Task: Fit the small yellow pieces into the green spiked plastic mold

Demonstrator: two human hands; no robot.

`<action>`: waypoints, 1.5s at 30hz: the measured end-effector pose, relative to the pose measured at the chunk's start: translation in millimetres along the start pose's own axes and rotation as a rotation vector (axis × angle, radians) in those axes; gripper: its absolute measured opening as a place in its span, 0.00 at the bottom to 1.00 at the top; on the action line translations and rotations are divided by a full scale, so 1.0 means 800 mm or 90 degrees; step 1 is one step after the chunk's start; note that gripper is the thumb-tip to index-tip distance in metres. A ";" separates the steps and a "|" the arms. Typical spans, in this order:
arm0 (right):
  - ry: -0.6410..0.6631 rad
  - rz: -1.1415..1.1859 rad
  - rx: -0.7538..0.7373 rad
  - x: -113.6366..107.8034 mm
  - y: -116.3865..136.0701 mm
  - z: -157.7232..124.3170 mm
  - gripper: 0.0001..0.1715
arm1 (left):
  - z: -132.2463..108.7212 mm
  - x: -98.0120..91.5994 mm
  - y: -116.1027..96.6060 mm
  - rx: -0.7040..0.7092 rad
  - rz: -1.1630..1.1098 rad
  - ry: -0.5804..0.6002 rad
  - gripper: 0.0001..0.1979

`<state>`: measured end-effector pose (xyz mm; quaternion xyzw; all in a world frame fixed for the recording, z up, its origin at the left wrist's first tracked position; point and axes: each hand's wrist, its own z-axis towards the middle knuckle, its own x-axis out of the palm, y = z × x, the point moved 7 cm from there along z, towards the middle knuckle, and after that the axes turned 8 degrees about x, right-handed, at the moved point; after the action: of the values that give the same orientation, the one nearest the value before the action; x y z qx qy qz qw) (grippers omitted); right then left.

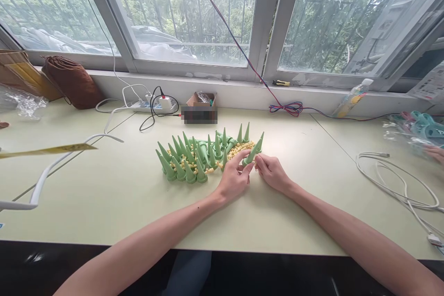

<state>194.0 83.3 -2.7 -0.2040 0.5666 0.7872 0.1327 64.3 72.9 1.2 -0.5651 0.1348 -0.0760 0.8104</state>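
Note:
My left hand (pixel 235 179) is closed around the lower part of a green plastic cone (pixel 252 155), which leans up and to the right. Close against the cone's base, my right hand (pixel 272 173) is pinched shut; what its fingertips grip is mostly hidden, though a bit of pale yellow shows there. A second green tip rises just behind the held cone. To the left, several green cones (pixel 180 169) stand upright in rows with small yellow pieces among them. Behind my hands lies a pile of small yellow pieces (pixel 239 149).
A small open cardboard box (pixel 203 99) is at the back, beside a power strip (pixel 138 105) with cables. A bundled red-blue wire (pixel 287 108) and a plastic bottle (pixel 354 97) lie near the window. At right are a coiled white cable (pixel 398 175) and another person's hand (pixel 435 152).

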 end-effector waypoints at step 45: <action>-0.011 0.015 -0.007 -0.001 0.000 0.000 0.28 | 0.002 0.004 -0.006 0.033 0.043 0.031 0.17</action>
<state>194.8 83.5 -2.0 -0.1908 0.5636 0.7936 0.1272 67.5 71.6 5.7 -0.5367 0.1717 -0.0658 0.8235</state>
